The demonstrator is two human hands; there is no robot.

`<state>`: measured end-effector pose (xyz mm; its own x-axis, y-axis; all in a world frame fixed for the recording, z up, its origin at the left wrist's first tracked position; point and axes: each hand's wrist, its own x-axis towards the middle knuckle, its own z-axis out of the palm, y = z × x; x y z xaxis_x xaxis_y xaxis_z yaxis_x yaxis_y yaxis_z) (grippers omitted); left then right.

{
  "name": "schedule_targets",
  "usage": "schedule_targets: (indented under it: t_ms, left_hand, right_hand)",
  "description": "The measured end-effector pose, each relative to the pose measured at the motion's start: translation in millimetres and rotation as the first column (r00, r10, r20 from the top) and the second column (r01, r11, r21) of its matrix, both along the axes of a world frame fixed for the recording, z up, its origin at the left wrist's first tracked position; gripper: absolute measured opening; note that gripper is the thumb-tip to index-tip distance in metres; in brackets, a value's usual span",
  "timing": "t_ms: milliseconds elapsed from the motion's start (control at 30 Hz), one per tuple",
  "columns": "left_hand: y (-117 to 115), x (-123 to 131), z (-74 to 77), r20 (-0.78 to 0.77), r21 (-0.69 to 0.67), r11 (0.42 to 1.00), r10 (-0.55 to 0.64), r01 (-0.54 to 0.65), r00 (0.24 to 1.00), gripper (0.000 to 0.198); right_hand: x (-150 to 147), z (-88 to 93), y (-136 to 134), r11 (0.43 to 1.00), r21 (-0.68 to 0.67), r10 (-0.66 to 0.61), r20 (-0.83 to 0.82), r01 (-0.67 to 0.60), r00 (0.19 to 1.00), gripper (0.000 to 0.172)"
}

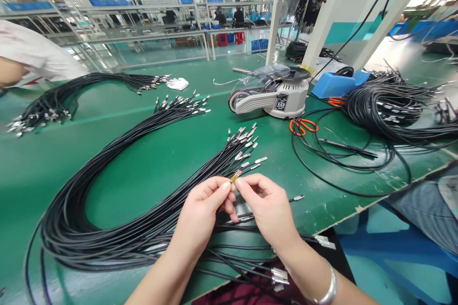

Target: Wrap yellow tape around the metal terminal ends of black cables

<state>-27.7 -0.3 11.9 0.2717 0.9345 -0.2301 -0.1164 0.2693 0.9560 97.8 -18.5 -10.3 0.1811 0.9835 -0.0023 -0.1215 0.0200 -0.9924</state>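
My left hand (201, 207) and my right hand (270, 207) meet above the near bundle, both closed in a pinch. Between the fingertips is a cable end with a metal connector (239, 172) pointing away from me. A small piece of amber tape (234, 178) shows at its base. My left thumb and forefinger grip the cable end just below the tape; my right thumb and forefinger press on the tape. Under and beyond my hands lies a curved bundle of black cables (118, 228), its silvery connector ends fanned out just past my fingers.
A grey tape dispenser (282, 97) stands beyond the bundle. To its right are orange-handled scissors (303, 127), a black pen-like tool (348, 147), a blue bin (334, 85) and coiled cables (379, 100). Another bundle (103, 78) lies near a person's sleeve (39, 50) at left.
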Motion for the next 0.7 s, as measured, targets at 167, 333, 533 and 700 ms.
schedule_targets:
  t_ms: [167,333,533,700]
  left_hand:
    - [4.6,-5.7,2.5,0.122,-0.048,0.993,-0.105,0.112,0.987,0.02]
    - [9.5,-12.8,4.4,0.258,-0.136,0.934,-0.289,0.331,0.922,0.021]
    - [7.7,-24.4,3.8,0.34,-0.211,0.771,-0.518,0.601,0.785,0.026]
    - [3.1,-19.3,4.7,0.078,-0.119,0.854,-0.501,0.507,0.862,0.027]
  right_hand:
    - [3.9,0.6,0.1,0.997,0.064,0.04,0.011,-0.041,0.999,0.014]
    - [14.4,-2.0,-2.2,0.967,0.21,0.126,0.096,-0.144,0.987,0.009]
    - [31.1,4.1,-0.7,0.836,0.37,0.358,0.193,-0.406,0.913,0.013]
    - [50.1,10.5,6.3,0.806,0.321,0.441,0.237,-0.498,0.866,0.023]
